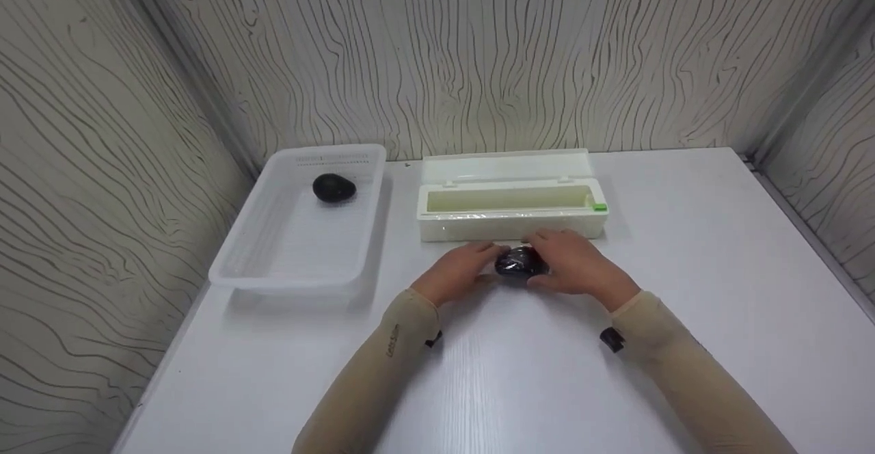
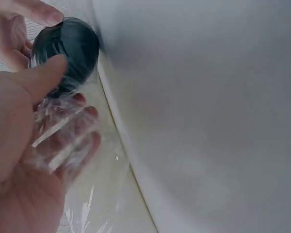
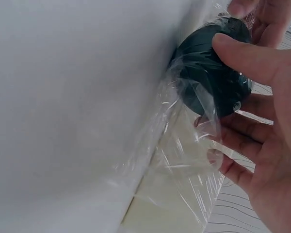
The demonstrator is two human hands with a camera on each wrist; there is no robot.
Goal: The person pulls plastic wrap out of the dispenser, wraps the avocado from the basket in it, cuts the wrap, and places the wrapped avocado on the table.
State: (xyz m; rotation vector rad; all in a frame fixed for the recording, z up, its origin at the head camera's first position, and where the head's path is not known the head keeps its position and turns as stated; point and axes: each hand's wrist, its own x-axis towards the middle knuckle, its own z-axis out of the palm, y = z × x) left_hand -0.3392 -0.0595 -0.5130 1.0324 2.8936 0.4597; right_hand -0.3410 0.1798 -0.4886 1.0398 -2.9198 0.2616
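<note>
A dark avocado [image 1: 517,262] with shiny cling film round it is between both hands, just in front of a white cling film box. My left hand [image 1: 456,273] holds its left side, the thumb lying across the avocado [image 2: 82,46] in the left wrist view. On the other side my right hand [image 1: 573,262] grips it with thumb and fingers. Loose, crumpled cling film [image 3: 184,150] hangs off the avocado [image 3: 208,73] over the right fingertips. More film [image 2: 63,131] covers the left fingers.
The white cling film box [image 1: 492,230] stands behind the hands, its lid [image 1: 506,167] raised and a green slider [image 1: 599,206] at its right end. At left, a white plastic basket [image 1: 284,282] contains another avocado [image 1: 333,188]. Patterned walls [image 1: 465,64] enclose the white table [image 1: 519,385].
</note>
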